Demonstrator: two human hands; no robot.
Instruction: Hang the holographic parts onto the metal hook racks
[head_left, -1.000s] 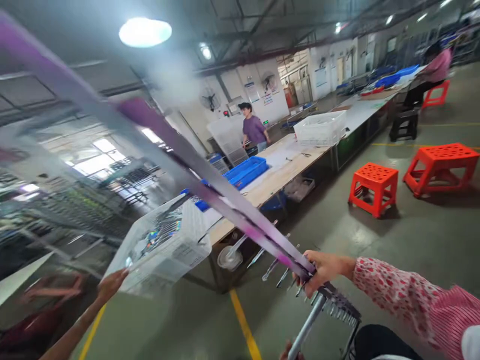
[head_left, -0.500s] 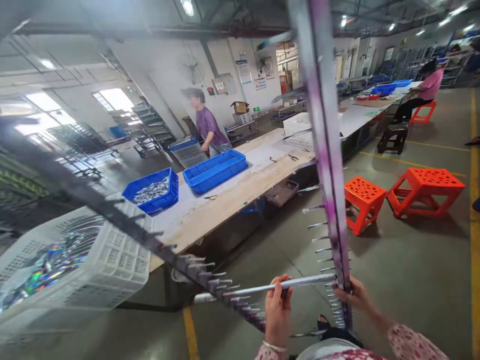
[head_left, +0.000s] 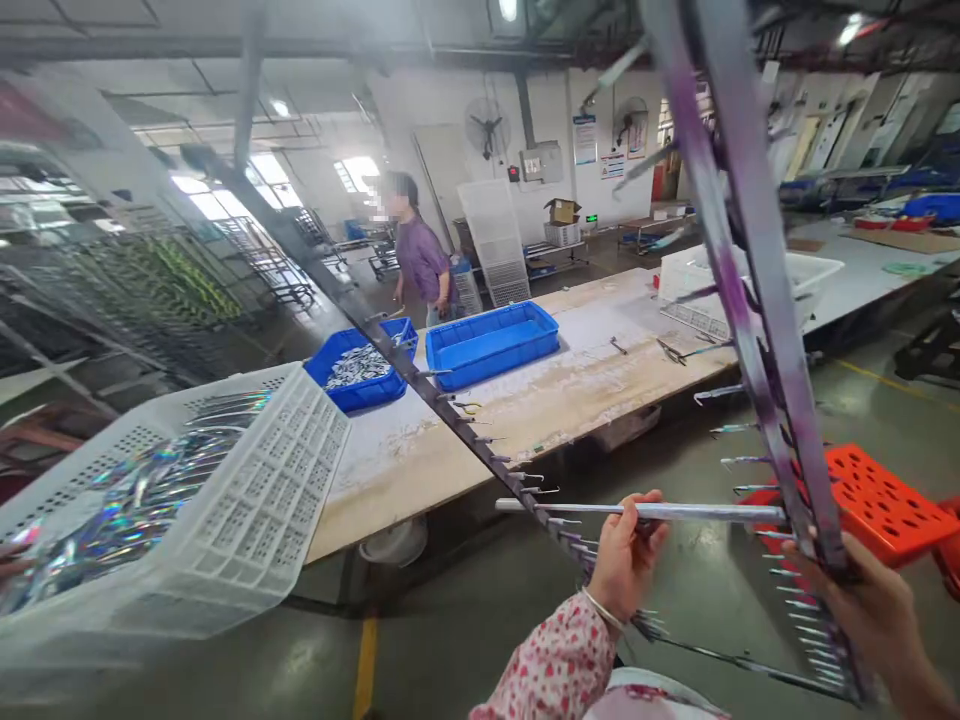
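A long metal hanging rack with rows of small hooks rises in front of me, tilted, its posts stained purple. My left hand is closed around the rack's crossbar, fingers wrapped over the middle. On the right, my right hand grips the rack's right post low down, its fingertips partly behind the metal. The thin left post slants from upper left down to the floor side, with hooks along it. The rack's top runs out of view.
A white basket of shiny strips stands close on the left. The long table carries a blue bin of small pieces, a blue tray, pliers and a white crate. An orange stool is at right; a person in purple stands behind.
My view has turned left, so the table and bins sit further right. The rack has shifted right in view with both hands still on it. The person in purple has moved left against the background.
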